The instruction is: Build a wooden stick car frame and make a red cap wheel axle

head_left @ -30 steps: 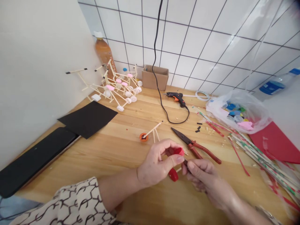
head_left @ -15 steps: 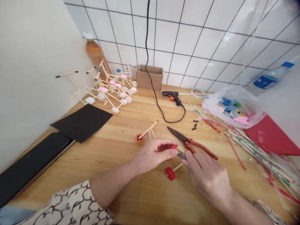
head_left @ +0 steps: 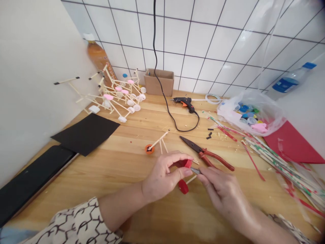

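Between the thumb and fingers of my left hand (head_left: pixel 169 176) is a red bottle cap (head_left: pixel 188 163). My right hand (head_left: pixel 223 191) is closed around a small grey metal blade (head_left: pixel 195 170), whose tip meets the cap's edge; its handle is hidden in my fist. Just below, another red cap (head_left: pixel 183 186) with a thin wooden stick (head_left: pixel 191 179) through it rests on the table. Left of my hands lies an orange cap (head_left: pixel 149 149) joined to a frame of thin sticks (head_left: pixel 159 140). Red-handled pliers (head_left: pixel 205 152) lie beyond my right hand.
Behind are a black glue gun (head_left: pixel 185 102) with its cord, a cardboard box (head_left: pixel 159 83) and several stick models (head_left: pixel 119 93). Black card (head_left: pixel 86 134) and a dark phone-like slab (head_left: pixel 33 179) lie left. To the right are a bag of caps (head_left: pixel 251 112) and wrapped sticks (head_left: pixel 284 166).
The view has shifted slightly. My right hand has drawn back a little and lower, baring more of the blade and the red cap in my left hand.
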The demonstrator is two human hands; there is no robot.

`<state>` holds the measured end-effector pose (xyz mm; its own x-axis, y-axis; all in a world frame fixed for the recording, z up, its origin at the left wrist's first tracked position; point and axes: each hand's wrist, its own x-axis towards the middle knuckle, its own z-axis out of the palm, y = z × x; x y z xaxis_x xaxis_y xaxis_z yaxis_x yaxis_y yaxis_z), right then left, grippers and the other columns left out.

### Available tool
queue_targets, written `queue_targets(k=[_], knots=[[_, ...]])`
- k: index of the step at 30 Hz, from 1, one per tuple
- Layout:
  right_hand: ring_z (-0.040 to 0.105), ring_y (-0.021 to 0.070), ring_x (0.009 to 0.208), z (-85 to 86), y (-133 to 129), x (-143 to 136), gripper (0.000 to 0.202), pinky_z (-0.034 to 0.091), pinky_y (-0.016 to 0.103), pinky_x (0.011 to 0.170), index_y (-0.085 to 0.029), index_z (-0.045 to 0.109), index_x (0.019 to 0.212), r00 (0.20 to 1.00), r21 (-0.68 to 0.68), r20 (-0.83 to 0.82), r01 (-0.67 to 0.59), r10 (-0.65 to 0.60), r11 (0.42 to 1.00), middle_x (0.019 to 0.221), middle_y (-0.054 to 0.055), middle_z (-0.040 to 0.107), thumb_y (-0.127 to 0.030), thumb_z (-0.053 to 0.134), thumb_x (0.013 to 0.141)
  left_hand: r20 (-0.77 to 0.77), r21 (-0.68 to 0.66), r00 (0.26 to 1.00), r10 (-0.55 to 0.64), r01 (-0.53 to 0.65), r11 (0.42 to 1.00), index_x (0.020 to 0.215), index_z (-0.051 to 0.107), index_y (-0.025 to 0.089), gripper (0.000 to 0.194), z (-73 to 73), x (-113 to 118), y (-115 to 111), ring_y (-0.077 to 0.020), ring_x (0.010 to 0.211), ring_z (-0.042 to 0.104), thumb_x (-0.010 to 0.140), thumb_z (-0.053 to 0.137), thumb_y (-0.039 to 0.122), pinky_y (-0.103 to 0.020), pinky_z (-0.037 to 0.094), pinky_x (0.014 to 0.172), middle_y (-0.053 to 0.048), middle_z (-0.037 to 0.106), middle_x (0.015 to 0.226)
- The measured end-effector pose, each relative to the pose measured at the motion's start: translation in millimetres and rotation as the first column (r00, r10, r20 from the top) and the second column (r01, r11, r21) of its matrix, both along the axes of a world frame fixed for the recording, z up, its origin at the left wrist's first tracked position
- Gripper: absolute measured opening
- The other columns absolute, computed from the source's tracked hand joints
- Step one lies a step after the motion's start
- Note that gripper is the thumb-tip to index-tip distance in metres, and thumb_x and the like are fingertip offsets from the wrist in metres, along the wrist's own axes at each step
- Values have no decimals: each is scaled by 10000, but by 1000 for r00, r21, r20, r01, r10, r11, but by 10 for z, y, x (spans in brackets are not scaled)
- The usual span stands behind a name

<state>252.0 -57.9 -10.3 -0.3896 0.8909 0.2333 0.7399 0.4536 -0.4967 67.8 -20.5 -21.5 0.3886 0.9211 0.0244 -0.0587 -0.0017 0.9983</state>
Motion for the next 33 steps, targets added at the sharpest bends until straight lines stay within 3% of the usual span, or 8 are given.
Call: queue_targets(k=[4, 7, 11, 13, 16, 23, 29, 33], knots=[[378, 82, 465, 92, 43, 26, 409, 314, 212, 445, -175, 577, 669, 961, -496, -269, -75, -71, 865, 511, -51, 400, -424, 395, 938, 4, 180, 1000, -23, 22, 983, 987, 683, 107, 234, 38, -50, -4, -167, 823, 619, 762, 655, 167, -273, 499, 769, -78, 665, 888], [357, 76, 444, 113, 64, 43, 450, 310, 206, 430, -171, 617, 706, 943, -615, -318, -124, -101, 779, 493, -58, 393, -483, 381, 929, 29, 207, 996, -80, 72, 976, 989, 682, 111, 220, 43, -78, 34, -176, 893, 619, 776, 648, 156, -268, 495, 807, -84, 668, 922], [539, 129, 557, 42, 65, 58, 319, 424, 243, 529, -170, 647, 803, 992, -180, -117, 24, -46, 983, 611, 1, 573, -348, 420, 940, 131, 62, 980, -149, 142, 988, 1113, 643, 163, 301, -5, -87, 106, -189, 1057, 588, 813, 626, 181, -287, 455, 925, -89, 639, 1136], [575, 156, 571, 4, 60, 58, 259, 444, 266, 532, -148, 643, 881, 999, 121, 29, 40, -43, 992, 651, 32, 610, -293, 435, 934, 191, -47, 969, -154, 166, 985, 1166, 617, 190, 349, -44, -81, 133, -190, 1055, 594, 824, 633, 254, -294, 460, 921, -79, 648, 1145], [602, 176, 569, -14, 51, 48, 239, 457, 282, 504, -115, 631, 930, 986, 300, 166, -19, -33, 954, 712, 76, 646, -263, 443, 929, 201, -179, 973, -112, 149, 972, 1073, 674, 167, 314, -105, -48, 149, -178, 914, 639, 819, 642, 347, -289, 495, 841, -77, 704, 1000], [643, 178, 626, -3, 56, 94, 210, 490, 270, 539, -119, 615, 990, 995, 259, 94, 2, -27, 966, 779, 87, 678, -239, 456, 925, 445, -424, 893, 70, 142, 894, 924, 734, 177, 283, -175, 29, 166, -151, 795, 650, 703, 761, 353, -277, 515, 758, -52, 723, 871], [633, 154, 634, -4, 80, 144, 152, 471, 247, 550, -173, 625, 902, 999, 142, -24, 24, -21, 990, 728, 39, 657, -199, 476, 914, 451, -436, 891, 44, 177, 883, 945, 728, 159, 306, -146, 5, 197, -117, 649, 621, 715, 749, 360, -199, 457, 531, -61, 705, 842], [610, 145, 587, -34, 71, 130, 146, 446, 246, 520, -176, 631, 900, 999, 147, -18, 32, -30, 989, 683, 22, 640, -206, 489, 908, 462, -457, 885, 57, 182, 871, 932, 735, 156, 301, -152, 20, 191, -122, 712, 626, 701, 765, 346, -206, 476, 618, -54, 706, 782]])
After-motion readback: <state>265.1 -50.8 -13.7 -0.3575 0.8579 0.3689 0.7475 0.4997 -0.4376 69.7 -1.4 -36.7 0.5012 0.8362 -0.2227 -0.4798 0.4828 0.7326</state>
